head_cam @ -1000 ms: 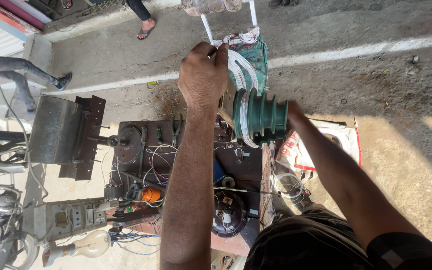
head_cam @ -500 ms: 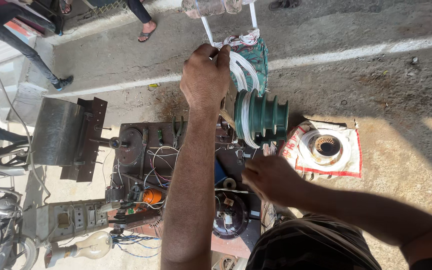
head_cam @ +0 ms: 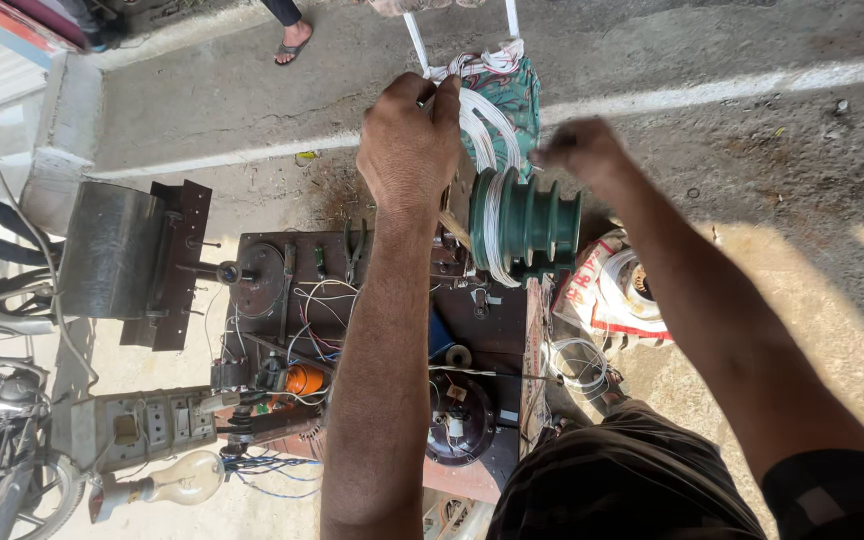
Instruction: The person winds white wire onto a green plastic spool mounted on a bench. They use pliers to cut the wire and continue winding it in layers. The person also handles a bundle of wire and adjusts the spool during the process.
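ground: grey asphalt road point(head_cam: 752, 150) with a white painted line point(head_cam: 712, 90) | left: pale concrete kerb point(head_cam: 62, 120) | bench: dark work board point(head_cam: 282, 300) strewn with wires | light: hard sunlight, sharp shadows | lower left: motorcycle wheel point(head_cam: 2, 490)

Your left hand point(head_cam: 409, 140) and right hand point(head_cam: 582, 150) are bare, with no gloves, rings or watch showing. Both forearms are uncovered along their whole visible length. Your right arm ends in a short black sleeve point(head_cam: 837, 495), and dark, finely striped trousers point(head_cam: 632, 480) cover your lap.
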